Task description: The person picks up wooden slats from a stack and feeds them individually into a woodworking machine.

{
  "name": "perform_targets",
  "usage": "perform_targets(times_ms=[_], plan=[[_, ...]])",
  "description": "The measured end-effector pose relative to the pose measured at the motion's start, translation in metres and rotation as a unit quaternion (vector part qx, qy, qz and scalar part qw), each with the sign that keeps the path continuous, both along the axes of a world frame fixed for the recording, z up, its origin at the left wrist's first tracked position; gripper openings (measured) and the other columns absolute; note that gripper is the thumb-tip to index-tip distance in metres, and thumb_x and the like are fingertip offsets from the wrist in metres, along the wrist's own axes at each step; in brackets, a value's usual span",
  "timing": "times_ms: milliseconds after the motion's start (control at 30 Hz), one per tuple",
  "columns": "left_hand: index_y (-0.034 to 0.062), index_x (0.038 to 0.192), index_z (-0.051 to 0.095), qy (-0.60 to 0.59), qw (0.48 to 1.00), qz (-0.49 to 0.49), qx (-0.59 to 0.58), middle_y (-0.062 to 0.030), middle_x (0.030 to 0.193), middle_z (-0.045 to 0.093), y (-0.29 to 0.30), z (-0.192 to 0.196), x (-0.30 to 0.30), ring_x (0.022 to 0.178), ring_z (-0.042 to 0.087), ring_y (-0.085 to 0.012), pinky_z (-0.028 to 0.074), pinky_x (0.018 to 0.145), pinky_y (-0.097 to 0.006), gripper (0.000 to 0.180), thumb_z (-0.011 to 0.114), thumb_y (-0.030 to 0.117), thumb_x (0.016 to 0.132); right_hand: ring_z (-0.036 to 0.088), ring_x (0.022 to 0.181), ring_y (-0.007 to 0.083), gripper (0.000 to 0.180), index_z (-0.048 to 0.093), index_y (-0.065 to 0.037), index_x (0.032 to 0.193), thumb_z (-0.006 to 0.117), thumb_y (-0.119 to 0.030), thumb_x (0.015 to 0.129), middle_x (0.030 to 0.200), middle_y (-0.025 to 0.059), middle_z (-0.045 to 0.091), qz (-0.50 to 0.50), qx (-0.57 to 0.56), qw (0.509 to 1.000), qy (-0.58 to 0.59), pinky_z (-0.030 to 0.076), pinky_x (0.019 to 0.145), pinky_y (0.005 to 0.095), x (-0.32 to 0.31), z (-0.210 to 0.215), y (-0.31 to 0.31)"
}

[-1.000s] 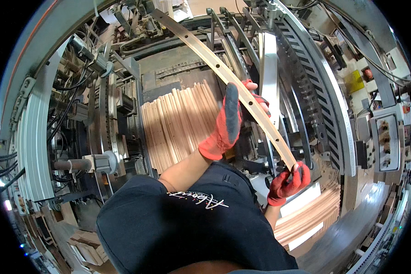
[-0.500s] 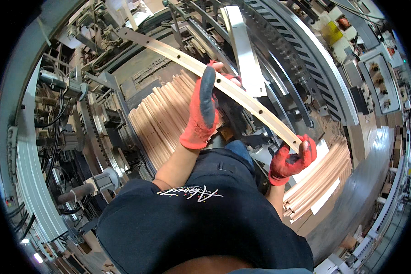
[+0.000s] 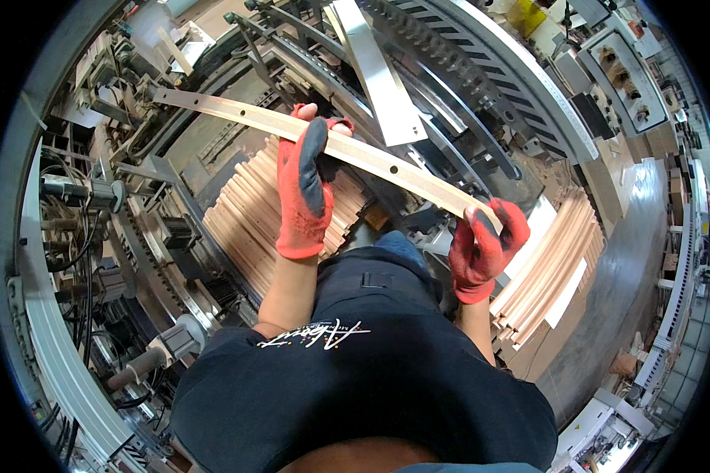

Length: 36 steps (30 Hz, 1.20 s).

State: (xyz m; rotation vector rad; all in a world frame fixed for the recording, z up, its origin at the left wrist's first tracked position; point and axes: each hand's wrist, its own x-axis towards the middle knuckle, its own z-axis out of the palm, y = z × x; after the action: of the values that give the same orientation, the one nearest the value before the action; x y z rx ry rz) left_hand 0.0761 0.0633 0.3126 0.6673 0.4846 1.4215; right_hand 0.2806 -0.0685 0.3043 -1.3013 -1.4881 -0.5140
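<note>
I hold a pale, holed strip (image 3: 420, 184) — left hand (image 3: 302, 195) loosely curled around its middle, right hand (image 3: 483, 251) pinching its end — presumably balancing the span beyond the left.

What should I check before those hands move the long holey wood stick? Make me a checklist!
1. Left hand holding the wooden strip: ok, its thumb is in front and its fingers reach behind.
2. Right hand holding too: ok, it grips the strip's nearer end.
3. Every finger covered by the gloves: not ok, some bare fingertips poke out.
4. Far end clear of the machine: cannot tell, they overlap in this view.
5. Holes showing: ok, several dark holes face the camera.
6. No little cracks: cannot tell, too small to see.
</note>
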Motion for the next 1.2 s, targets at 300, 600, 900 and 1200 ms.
perform_targets(times_ms=[300, 600, 900, 1200], plan=[[0.0006, 0.136, 0.038, 0.027, 0.999, 0.017, 0.008, -0.0120, 0.100, 0.068, -0.004, 0.010, -0.001, 0.095, 0.067, -0.0200, 0.054, 0.086, -0.029, 0.043, 0.055, 0.017, 0.100, 0.059, 0.108, 0.0300, 0.060, 0.050, 0.001, 0.135, 0.070, -0.003, 0.078, 0.123, 0.0191, 0.055, 0.019, -0.086, 0.987, 0.132, 0.051, 0.093, 0.0382, -0.002, 0.001, 0.001], [-0.0031, 0.134, 0.037, 0.061, 0.998, 0.012, 0.008, -0.0117, 0.099, 0.069, -0.005, 0.010, -0.001, 0.093, 0.067, -0.0187, 0.050, 0.084, -0.025, 0.046, 0.056, 0.021, 0.100, 0.058, 0.106, 0.0274, 0.053, 0.053, 0.002, 0.133, 0.067, -0.001, 0.083, 0.121, 0.0174, 0.054, 0.001, -0.079, 0.993, 0.092, 0.050, 0.093, 0.0363, -0.004, 0.005, -0.004], [0.0017, 0.137, 0.037, 0.040, 0.998, 0.045, -0.022, -0.0146, 0.098, 0.067, -0.003, 0.006, -0.008, 0.090, 0.068, -0.0277, 0.058, 0.085, -0.042, 0.042, 0.052, 0.014, 0.100, 0.055, 0.112, 0.0310, 0.058, 0.049, 0.002, 0.137, 0.069, -0.006, 0.083, 0.126, 0.0194, 0.050, -0.002, -0.095, 0.991, 0.094, 0.051, 0.095, 0.0386, -0.014, 0.000, 0.000], [0.0137, 0.115, 0.056, 0.000, 0.977, 0.067, -0.204, 0.0004, 0.083, 0.059, -0.012, -0.074, 0.035, 0.069, 0.055, -0.0076, 0.046, 0.054, -0.023, 0.024, 0.064, 0.023, 0.095, 0.053, 0.119, 0.0368, 0.056, 0.050, 0.000, 0.136, 0.072, -0.013, 0.087, 0.134, 0.0206, 0.054, 0.138, -0.203, 0.969, -0.005, 0.042, 0.101, 0.0435, -0.016, -0.052, 0.023]])
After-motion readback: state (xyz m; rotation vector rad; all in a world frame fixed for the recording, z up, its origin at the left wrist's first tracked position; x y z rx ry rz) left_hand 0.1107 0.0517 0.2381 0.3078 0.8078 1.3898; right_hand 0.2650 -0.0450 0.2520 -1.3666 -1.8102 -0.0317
